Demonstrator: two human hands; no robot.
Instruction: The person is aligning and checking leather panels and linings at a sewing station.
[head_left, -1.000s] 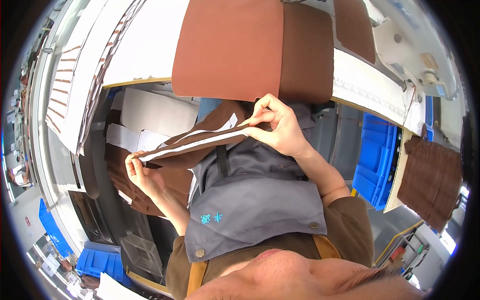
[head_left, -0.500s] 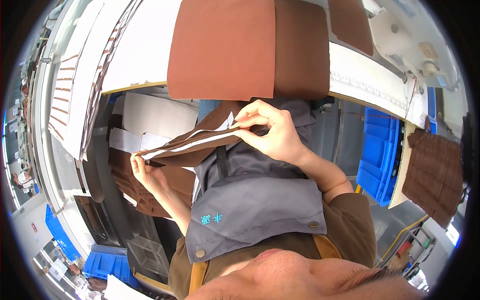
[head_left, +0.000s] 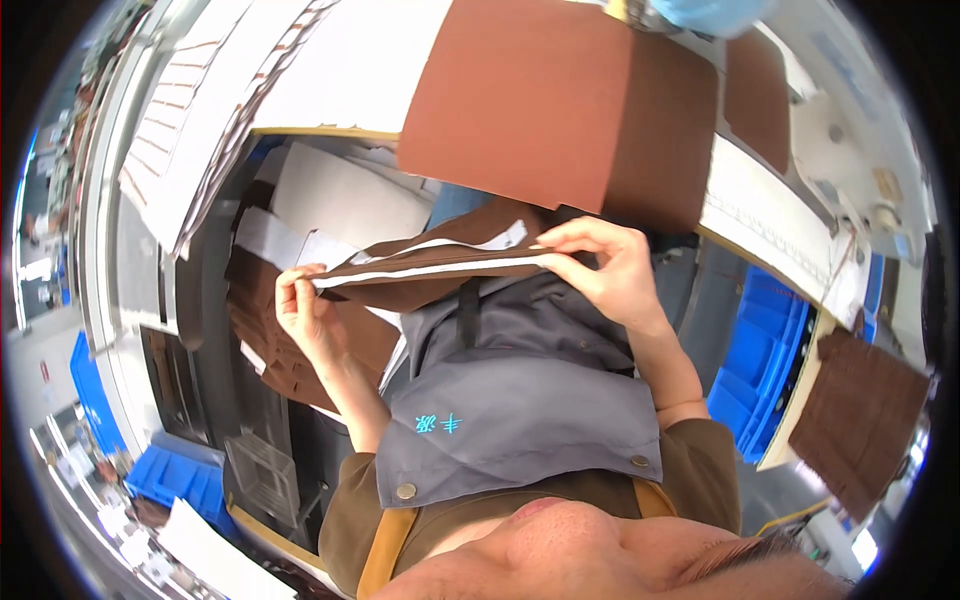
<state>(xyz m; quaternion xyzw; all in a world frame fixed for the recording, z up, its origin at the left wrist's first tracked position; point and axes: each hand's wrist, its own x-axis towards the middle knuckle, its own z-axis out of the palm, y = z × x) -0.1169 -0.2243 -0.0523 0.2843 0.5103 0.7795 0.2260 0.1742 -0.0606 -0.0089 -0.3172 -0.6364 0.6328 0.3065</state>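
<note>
A long brown piece [head_left: 400, 292] of leather-like material, with white strips along it, is stretched between my hands above my lap. My left hand [head_left: 308, 312] pinches its left end between thumb and fingers. At the other end, my right hand [head_left: 612, 272] grips the upper edge with thumb and fingertips. One white strip runs nearly straight from hand to hand; a second lies behind it on a brown flap. The lower part of the piece hangs over my grey apron [head_left: 520, 410].
A large brown panel [head_left: 510, 110] overhangs the white table's near edge, beside a printed ruler [head_left: 765, 240]. Brown pieces [head_left: 290, 340] and white sheets [head_left: 350, 200] lie left of my lap. Blue bins [head_left: 755, 350] and stacked brown pieces [head_left: 860, 425] stand right.
The piece is pulled straighter, with its white strips showing more. My right hand has moved rightward with its end. The view has tilted, and a light-blue object shows at the top.
</note>
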